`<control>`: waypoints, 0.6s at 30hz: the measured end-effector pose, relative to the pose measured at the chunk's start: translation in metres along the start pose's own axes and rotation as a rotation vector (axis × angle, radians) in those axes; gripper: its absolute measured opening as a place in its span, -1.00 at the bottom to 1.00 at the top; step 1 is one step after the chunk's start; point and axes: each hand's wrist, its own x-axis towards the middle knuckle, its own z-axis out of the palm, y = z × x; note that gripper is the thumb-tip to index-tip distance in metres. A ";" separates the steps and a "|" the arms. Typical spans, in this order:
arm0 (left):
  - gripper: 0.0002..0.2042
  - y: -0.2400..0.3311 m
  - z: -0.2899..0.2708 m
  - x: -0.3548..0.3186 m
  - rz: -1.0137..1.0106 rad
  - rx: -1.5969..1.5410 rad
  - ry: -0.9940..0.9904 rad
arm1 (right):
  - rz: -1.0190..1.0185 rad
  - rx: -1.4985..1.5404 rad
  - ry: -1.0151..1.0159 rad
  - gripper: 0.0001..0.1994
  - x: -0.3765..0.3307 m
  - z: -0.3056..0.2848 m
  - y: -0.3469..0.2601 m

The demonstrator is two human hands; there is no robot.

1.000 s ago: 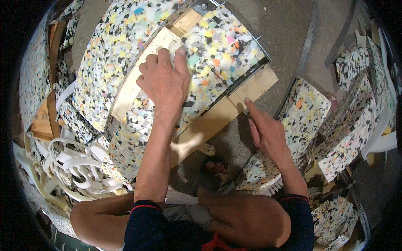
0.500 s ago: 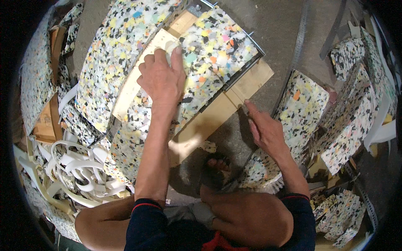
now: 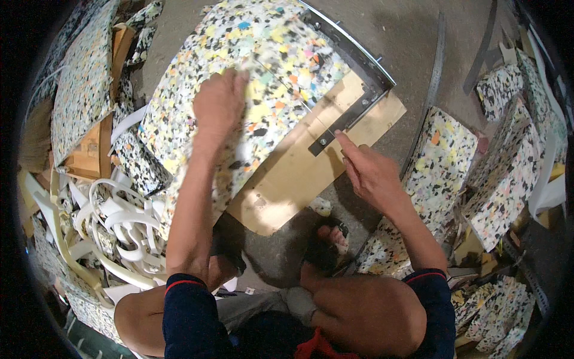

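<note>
A large block of speckled multicoloured foam (image 3: 179, 113) lies tilted over a pale plywood board (image 3: 272, 206). Against the foam's upper face rests my left hand (image 3: 220, 105), its fingers curled closed; what they grip, if anything, is hidden. My right hand (image 3: 372, 173) is closed over the board's right side, the index finger stretched along a thin straight wire or blade (image 3: 323, 124). That thin line runs up across the foam toward my left hand; its kind is unclear. Beside my right fingertip, a black L-shaped metal bracket (image 3: 353, 119) with bolts lies on the board.
White curved foam offcuts (image 3: 122, 218) pile up at the left, beside a wooden frame (image 3: 89, 152) with speckled foam. Long foam pieces (image 3: 439, 155) lie at the right, with more foam blocks (image 3: 505, 173) beyond. Dark strips (image 3: 436, 60) lie on the concrete floor. My feet are below the board.
The speckled foam has shifted back to the left, baring more of the plywood and the black bracket. The gap that showed pale wood between the foam pieces is now covered. Both hands moved slightly.
</note>
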 end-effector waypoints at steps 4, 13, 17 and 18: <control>0.04 -0.010 0.039 -0.038 0.104 -0.037 0.031 | 0.133 0.055 -0.103 -0.44 0.005 0.016 -0.012; 0.29 0.003 0.038 -0.051 0.127 0.028 -0.162 | 0.060 0.009 0.003 -0.51 0.017 0.030 -0.027; 0.16 0.007 0.041 -0.050 0.154 0.120 -0.051 | -0.019 0.000 0.120 -0.54 0.031 0.042 -0.019; 0.14 0.006 0.043 -0.050 0.157 0.117 -0.033 | -0.018 -0.003 0.123 -0.53 0.029 0.043 -0.017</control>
